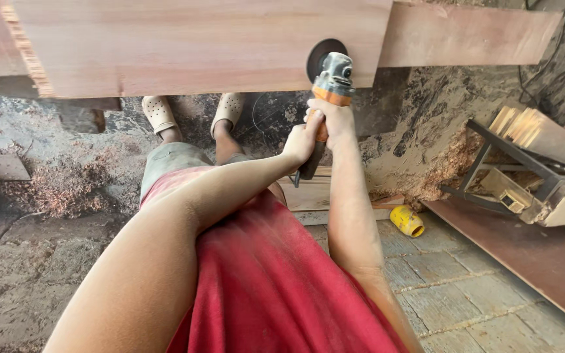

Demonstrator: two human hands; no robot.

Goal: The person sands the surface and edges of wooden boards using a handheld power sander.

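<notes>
Both my hands grip an orange and grey angle grinder (pixel 332 77) with a dark round disc (pixel 320 53) at its head. My right hand (pixel 336 119) wraps the orange body just under the metal head. My left hand (pixel 302 138) holds the dark rear handle lower down. The disc lies against the lower edge of a wide pale wooden plank (pixel 197 46) that runs across the top of the view. A second, darker plank (pixel 469 36) continues to the right behind the tool.
My feet in pale perforated clogs (pixel 159 112) stand below the plank on a floor covered in sawdust (pixel 60 186). A yellow can (pixel 407 220) lies on the floor boards to the right. A metal-framed machine (pixel 524 167) and a brown board (pixel 537 252) are at the right.
</notes>
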